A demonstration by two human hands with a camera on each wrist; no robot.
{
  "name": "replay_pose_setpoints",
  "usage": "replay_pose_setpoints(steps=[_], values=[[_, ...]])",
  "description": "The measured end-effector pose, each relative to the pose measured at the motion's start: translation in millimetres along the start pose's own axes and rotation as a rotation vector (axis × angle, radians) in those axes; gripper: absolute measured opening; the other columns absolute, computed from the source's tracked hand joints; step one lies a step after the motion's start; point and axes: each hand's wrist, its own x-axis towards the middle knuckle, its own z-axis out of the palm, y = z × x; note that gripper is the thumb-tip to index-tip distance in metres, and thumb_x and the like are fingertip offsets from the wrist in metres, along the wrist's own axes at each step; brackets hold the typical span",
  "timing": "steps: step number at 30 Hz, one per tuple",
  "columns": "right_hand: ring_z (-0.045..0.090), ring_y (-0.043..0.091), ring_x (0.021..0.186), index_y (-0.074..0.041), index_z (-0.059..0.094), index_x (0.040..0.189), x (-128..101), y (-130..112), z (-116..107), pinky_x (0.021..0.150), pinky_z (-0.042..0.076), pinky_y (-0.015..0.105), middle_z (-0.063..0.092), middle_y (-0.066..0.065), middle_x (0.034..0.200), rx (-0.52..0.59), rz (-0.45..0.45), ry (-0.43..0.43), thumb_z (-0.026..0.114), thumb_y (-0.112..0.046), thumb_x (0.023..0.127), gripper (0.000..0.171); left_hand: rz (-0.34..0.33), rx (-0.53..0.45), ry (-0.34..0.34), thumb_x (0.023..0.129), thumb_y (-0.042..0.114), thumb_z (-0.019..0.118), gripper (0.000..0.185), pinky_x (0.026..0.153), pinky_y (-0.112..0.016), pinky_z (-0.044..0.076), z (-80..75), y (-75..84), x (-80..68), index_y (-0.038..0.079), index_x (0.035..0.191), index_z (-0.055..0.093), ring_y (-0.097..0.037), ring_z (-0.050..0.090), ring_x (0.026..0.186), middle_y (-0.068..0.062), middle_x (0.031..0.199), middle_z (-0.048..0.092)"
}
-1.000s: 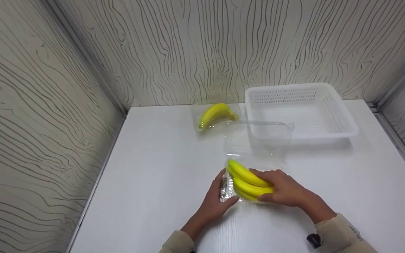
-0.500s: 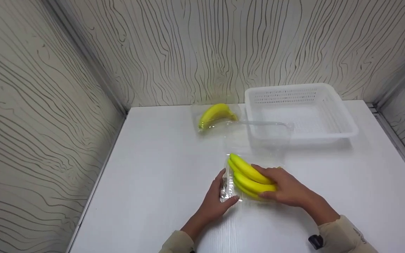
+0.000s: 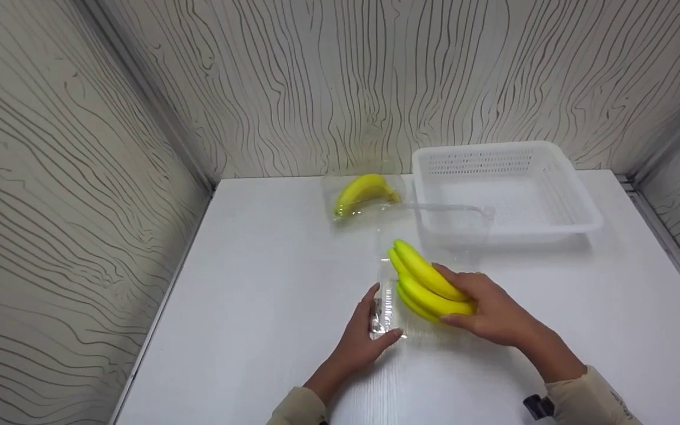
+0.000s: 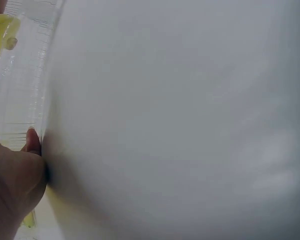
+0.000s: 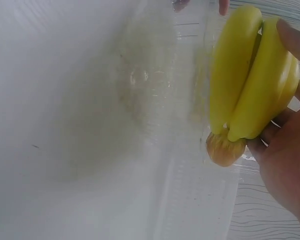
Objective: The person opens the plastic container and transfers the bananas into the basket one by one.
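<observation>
My right hand (image 3: 496,310) grips a bunch of yellow bananas (image 3: 431,289), thumb on the near side and fingers on the far side. The bunch is above a clear plastic clamshell box (image 3: 386,307), tips pointing away and left. In the right wrist view, the bunch's brown stem end (image 5: 225,149) shows beside the palm. My left hand (image 3: 359,339) holds the box's left end, thumb at the near corner and fingers along the side. The left wrist view shows the thumb (image 4: 32,140) against the box wall. The raised clear lid (image 3: 434,208) leans back from the box.
Behind the lid stands a white perforated plastic basket (image 3: 588,206). To its left, another yellow banana (image 3: 363,192) lies in clear plastic packaging. The white table (image 3: 257,283) meets wood-grain patterned walls (image 3: 293,88) at the back and sides.
My right hand has lifted the banana bunch out of the clamshell box, moving it away from me and slightly right. The left hand and the box have stayed in place.
</observation>
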Motion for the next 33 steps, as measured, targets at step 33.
replay_pose_setpoints(steps=[33], values=[[0.053,-0.003,0.121,-0.035,0.044,0.164,-41.0,6.8,-43.4,0.104,0.046,0.062,0.063,0.001,0.154,0.031,-0.005,0.156,0.087,-0.033,0.089,0.087,0.010,-0.017,0.002,0.095,0.057,0.073,0.098,0.119,-0.053,0.046,2.0,-0.2,0.0,0.033,0.172,0.017,-0.032,0.047,0.154,-0.011,0.171,0.038]])
